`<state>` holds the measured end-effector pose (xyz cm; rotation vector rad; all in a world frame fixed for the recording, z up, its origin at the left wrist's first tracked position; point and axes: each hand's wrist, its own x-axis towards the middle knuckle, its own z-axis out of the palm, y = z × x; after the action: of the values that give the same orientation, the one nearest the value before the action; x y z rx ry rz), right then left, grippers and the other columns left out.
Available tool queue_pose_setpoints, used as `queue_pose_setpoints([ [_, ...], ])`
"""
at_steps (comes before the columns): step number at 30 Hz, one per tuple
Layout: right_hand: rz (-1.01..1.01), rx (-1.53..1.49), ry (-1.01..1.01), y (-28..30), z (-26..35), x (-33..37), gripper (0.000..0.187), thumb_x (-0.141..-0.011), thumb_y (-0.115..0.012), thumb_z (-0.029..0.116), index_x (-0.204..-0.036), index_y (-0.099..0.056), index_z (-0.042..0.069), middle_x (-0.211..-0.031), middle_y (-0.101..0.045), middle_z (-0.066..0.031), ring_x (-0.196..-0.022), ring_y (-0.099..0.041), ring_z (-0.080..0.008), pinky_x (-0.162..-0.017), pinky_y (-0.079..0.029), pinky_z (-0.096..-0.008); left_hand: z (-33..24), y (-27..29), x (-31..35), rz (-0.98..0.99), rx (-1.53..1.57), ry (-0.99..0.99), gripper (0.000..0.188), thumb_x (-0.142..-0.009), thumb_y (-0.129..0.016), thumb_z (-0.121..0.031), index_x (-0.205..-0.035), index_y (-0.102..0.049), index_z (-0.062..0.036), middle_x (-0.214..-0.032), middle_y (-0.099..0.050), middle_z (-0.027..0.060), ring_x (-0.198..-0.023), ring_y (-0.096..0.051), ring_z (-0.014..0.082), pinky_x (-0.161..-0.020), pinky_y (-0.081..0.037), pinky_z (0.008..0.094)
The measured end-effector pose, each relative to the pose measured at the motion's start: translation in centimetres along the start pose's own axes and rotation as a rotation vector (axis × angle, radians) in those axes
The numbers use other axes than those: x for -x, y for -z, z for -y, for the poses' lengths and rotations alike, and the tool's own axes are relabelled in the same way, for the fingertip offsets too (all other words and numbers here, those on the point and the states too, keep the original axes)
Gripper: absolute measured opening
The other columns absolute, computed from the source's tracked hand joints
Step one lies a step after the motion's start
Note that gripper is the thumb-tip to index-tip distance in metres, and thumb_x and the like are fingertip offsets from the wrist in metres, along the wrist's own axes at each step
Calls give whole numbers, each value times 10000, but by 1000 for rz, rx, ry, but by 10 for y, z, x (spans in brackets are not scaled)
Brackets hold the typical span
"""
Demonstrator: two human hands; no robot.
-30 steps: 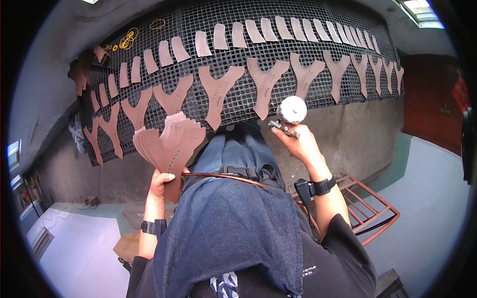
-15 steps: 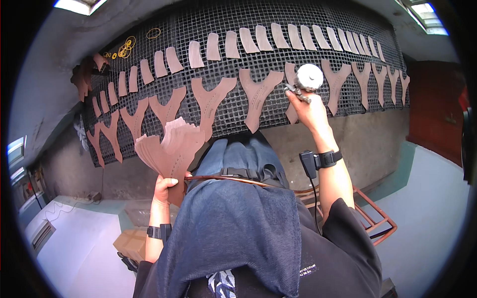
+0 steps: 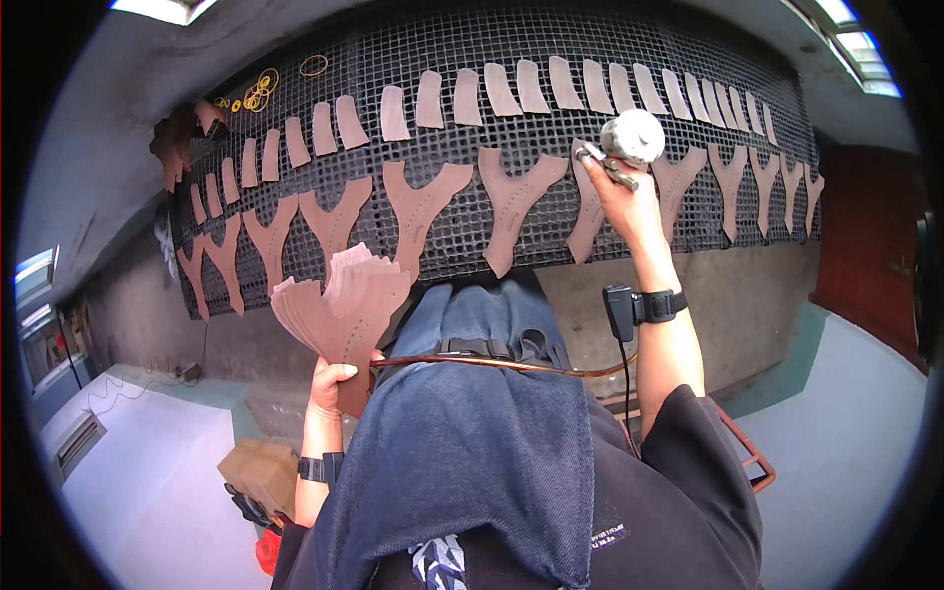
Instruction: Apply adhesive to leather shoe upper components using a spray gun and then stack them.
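Observation:
My left hand [image 3: 331, 382] is closed on the narrow end of a fanned stack of Y-shaped brown leather pieces [image 3: 344, 305], its thumb lying on top. The stack is held over the near edge of a black mesh rack [image 3: 462, 231]. My right hand [image 3: 629, 208] grips a small metal spray gun [image 3: 615, 169] with a round white cup [image 3: 635, 136] on top. That gun is above the rack, over a Y-shaped piece [image 3: 587, 221] that my hand partly hides. Several more Y-shaped pieces [image 3: 516, 202] lie in a row along the rack's near side.
Behind them runs a curved row of small strap-like brown pieces [image 3: 499, 90]. Yellow rings [image 3: 258, 93] and dark brown scraps [image 3: 172, 149] are at the rack's far left. A brown hose [image 3: 492, 362] crosses my waist. A cardboard box [image 3: 258, 470] stands at the lower left.
My right hand has moved the spray gun farther out over the rack and slightly right. My left hand still holds the stack. The whole view has shifted a little.

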<state>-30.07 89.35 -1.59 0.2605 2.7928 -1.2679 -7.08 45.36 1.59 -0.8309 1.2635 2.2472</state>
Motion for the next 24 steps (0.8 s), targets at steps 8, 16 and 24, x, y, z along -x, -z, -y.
queue_pose_setpoints([
  [8, 45, -3, -77, -60, 35, 85, 298, -932, -730, 278, -1113, -742, 42, -886, -732, -68, -801, -624, -95, -768, -510, -296, -24, 69, 4, 55, 31, -25, 602, -648, -660, -160, -1196, -581, 75, -988, -701, 213, -952, -681, 320, -907, -548, 418],
  [16, 9, -113, -104, -124, 110, 146, 303, -906, -740, 329, -1056, -753, 67, -892, -745, -137, -816, -723, -218, -765, -528, -336, -66, 178, 26, 156, -87, -36, 545, -660, -654, -202, -1125, -630, 83, -968, -708, 224, -901, -688, 304, -852, -562, 377],
  [24, -108, -8, 108, -153, 166, 103, 313, -906, -722, 380, -1032, -758, 96, -864, -725, -165, -848, -718, -346, -732, -542, -385, -77, 193, 35, 133, -63, 52, 539, -648, -666, -215, -1099, -641, 79, -940, -710, 217, -737, -690, 284, -612, -589, 372],
])
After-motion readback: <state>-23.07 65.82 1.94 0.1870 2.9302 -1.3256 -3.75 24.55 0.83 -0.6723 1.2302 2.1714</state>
